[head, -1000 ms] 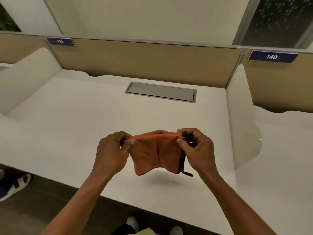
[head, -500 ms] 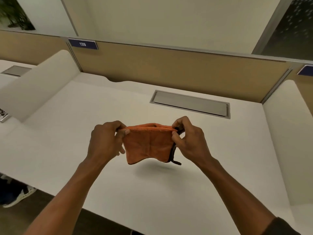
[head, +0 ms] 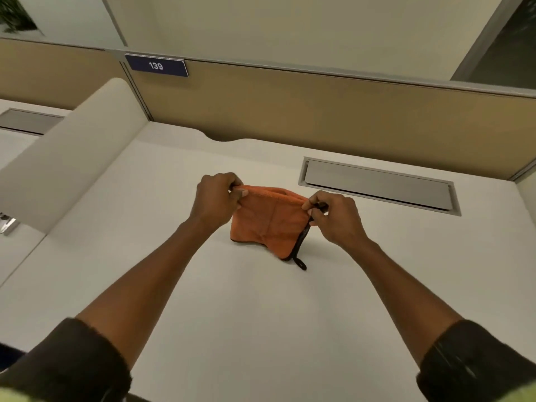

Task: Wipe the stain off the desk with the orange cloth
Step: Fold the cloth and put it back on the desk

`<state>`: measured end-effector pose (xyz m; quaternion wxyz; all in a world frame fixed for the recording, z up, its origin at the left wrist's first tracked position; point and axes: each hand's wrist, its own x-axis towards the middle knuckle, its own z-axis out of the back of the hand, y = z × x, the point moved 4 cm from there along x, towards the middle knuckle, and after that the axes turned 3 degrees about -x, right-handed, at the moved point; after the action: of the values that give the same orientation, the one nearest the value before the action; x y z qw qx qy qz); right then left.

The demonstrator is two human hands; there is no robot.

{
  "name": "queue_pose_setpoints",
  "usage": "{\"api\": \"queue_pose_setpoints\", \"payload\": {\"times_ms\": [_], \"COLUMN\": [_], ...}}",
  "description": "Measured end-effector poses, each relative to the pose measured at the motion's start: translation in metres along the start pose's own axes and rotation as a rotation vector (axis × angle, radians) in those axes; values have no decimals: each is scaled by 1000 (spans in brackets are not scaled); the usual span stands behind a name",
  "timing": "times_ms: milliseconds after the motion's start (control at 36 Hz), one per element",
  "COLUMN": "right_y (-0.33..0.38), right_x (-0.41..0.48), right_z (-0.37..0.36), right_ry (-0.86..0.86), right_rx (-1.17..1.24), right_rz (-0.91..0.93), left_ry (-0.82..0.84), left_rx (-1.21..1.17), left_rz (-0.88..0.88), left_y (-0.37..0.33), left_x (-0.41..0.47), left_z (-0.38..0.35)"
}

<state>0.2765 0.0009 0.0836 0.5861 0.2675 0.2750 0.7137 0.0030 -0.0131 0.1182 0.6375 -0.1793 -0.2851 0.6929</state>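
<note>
Orange cloth [head: 269, 224] is folded up and held by its top edge out over the middle of the white tabletop [head: 232, 300], one corner in each hand. The left hand [head: 216, 200] pinches the left corner, thumb and fingers [head: 240, 194] curled tight on the fabric, and the right hand [head: 336, 219] does the same on the right corner, where the black trim runs down the side. Most of both sets of fingers is tucked behind the cloth or the knuckles, so how many are actually on the fabric is anyone's guess. The bottom edge hangs right down at the surface, with a little black loop tag [head: 301, 264] poking out at the lower right corner; can't tell if it's touching or just above. As for the stain, I honestly can't pick it out from this angle, and the cloth plus both forearms cover a good chunk of the white surface. Just behind the right hand there's a grey hatch [head: 377, 188] set into the tabletop, near the tan back panel [head: 319, 111], which carries a blue sign [head: 156, 66] reading 139. A white side divider [head: 72, 158] walls off the left, and past it you only get a sliver of the neighbouring desk with another hatch [head: 29, 121] and some shiny metal bit [head: 7, 224] cut off by the frame edge, no idea what it is. Dark sleeves [head: 72, 358] sit blurry in the bottom corners.
</note>
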Motion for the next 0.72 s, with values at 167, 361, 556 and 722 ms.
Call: {"api": "queue_pose_setpoints", "payload": {"times_ms": [167, 361, 556, 722], "right_y": [-10, -25, -45, -43], "right_x": [51, 57, 41, 53], "right_z": [-24, -61, -103, -128], "right_ry": [29, 239, 329, 381], "right_rx": [-85, -255, -305, -361], "right_rz": [-42, -71, -37, 0], "left_ry": [42, 222, 508, 696], "left_rx": [11, 148, 429, 526], "left_rz": [29, -30, -174, -207], "left_y": [24, 45, 56, 86], "left_x": [52, 66, 54, 64], "left_z": [-35, -73, -116, -140]}}
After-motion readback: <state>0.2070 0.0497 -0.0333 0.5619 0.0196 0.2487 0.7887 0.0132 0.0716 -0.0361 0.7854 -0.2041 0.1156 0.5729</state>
